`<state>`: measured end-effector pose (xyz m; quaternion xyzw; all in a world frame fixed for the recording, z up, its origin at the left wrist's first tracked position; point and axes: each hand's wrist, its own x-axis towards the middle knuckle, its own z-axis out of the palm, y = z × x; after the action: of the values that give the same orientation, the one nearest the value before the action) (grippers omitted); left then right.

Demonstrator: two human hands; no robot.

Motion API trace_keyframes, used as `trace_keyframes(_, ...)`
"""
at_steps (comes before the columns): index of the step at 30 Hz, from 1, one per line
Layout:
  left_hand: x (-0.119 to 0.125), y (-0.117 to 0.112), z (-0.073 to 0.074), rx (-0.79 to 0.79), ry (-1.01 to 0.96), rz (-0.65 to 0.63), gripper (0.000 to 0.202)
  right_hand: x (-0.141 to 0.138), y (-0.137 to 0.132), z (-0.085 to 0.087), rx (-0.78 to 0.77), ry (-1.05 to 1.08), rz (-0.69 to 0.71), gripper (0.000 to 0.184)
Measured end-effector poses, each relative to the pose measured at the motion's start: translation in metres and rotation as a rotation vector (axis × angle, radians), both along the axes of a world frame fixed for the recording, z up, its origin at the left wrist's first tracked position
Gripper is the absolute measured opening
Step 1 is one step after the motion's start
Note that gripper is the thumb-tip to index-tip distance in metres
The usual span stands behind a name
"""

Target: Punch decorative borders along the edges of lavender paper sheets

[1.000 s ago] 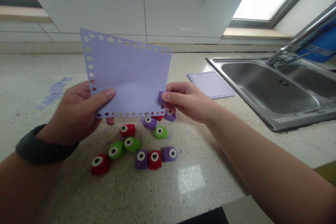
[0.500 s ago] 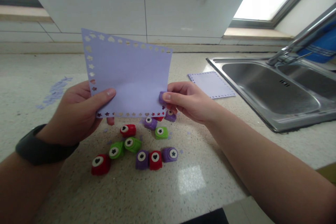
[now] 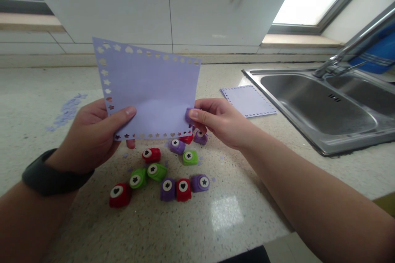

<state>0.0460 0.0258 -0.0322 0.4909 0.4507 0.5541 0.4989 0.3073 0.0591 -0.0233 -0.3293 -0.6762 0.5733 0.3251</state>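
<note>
A sheet of lilac paper (image 3: 154,90) is held up above the counter, with small flower, star and heart holes along its top, left and bottom edges. My left hand (image 3: 98,131) grips its lower left part, thumb in front and fingers behind. At the right edge, my right hand (image 3: 216,121) pinches a purple craft punch (image 3: 189,115) that sits on the paper's border; most of the punch is hidden by thumb and fingers. Below lie several more punches, among them a red punch (image 3: 120,195), a green punch (image 3: 157,171) and a purple punch (image 3: 200,183).
Lilac paper cut-outs (image 3: 68,111) lie scattered at the left. A stack of punched lilac sheets (image 3: 248,100) rests on the counter (image 3: 173,230) beside the steel sink (image 3: 308,111) with its faucet (image 3: 336,61). White cabinets (image 3: 200,8) stand behind.
The paper and both hands stay almost in place, with the sheet slightly lower and further left. The whole view has shifted a little. My right hand keeps its pinch on the punch.
</note>
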Motion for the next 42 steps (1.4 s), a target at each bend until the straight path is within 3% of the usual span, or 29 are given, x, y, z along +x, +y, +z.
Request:
trace_keyframes(10, -0.008, 0.002, -0.003, 0.012, -0.016, -0.019, 0.005, 0.003, 0.001, 0.003, -0.043, -0.001, -0.030, 0.033)
trace_keyframes(16, -0.011, 0.005, -0.003, -0.018, -0.024, -0.032, 0.011, 0.008, 0.010, 0.000, -0.089, 0.107, -0.199, 0.030)
trace_keyframes(18, -0.012, 0.005, -0.003, -0.029, -0.033, -0.034, 0.013, 0.009, 0.015, -0.003, -0.072, 0.052, -0.289, 0.033)
trace_keyframes(21, -0.016, 0.006, -0.005, -0.052, -0.019, -0.031, 0.015, 0.010, 0.019, -0.008, 0.022, -0.193, -0.392, 0.033)
trace_keyframes(27, -0.026, 0.009, -0.012, -0.008, 0.059, -0.034, 0.017, 0.013, 0.022, -0.012, 0.229, -0.461, -0.343, 0.027)
trace_keyframes(34, -0.032, 0.014, -0.011, 0.046, 0.125, -0.026, 0.020, 0.017, 0.023, -0.012, 0.289, -0.625, -0.284, 0.027)
trace_keyframes(42, -0.035, 0.013, -0.005, 0.027, 0.102, 0.058, 0.032, 0.021, 0.026, -0.017, 0.475, -0.630, -0.170, 0.025)
